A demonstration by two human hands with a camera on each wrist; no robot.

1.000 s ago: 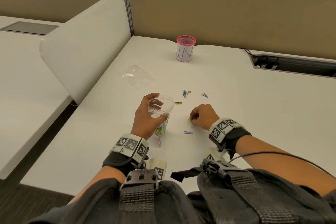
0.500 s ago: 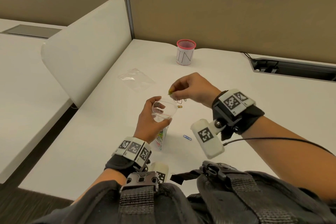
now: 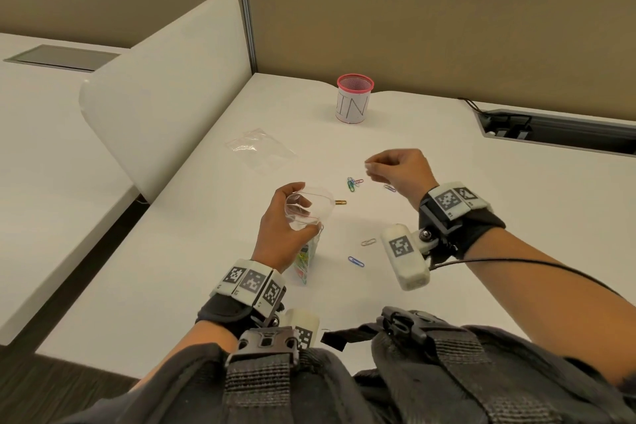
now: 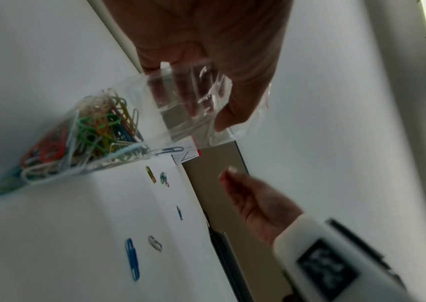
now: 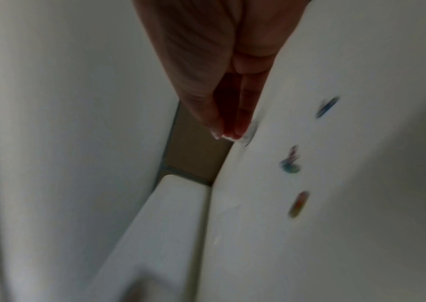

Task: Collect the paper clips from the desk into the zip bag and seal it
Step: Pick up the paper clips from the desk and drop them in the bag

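- The zip bag [image 3: 307,217] is clear plastic, mouth held wide open above the desk [image 3: 481,217]; its lower end holds a mixed bunch of red, green, yellow, blue and white clips.
- The left hand [image 3: 282,234] grips the bag by its mouth, fingers curled around the rim.
- The right hand [image 3: 399,170] hangs to the right of the bag and beyond it, fingertips drawn together; whether they pinch a clip cannot be told.
- Loose paper clips [image 3: 354,182] lie on the desk to the right of the bag: a coloured cluster, a gold one [image 3: 340,202] just beside the mouth, a silver one [image 3: 368,242] and a blue one [image 3: 355,261] nearer the person.
- Beyond the bag stands a pink mesh cup [image 3: 354,98] with a paper label reading "IN".
- A second clear bag [image 3: 258,148] lies flat beyond the held bag, to its left.
- The desk is white, backed by tan partition panels [image 3: 413,27].
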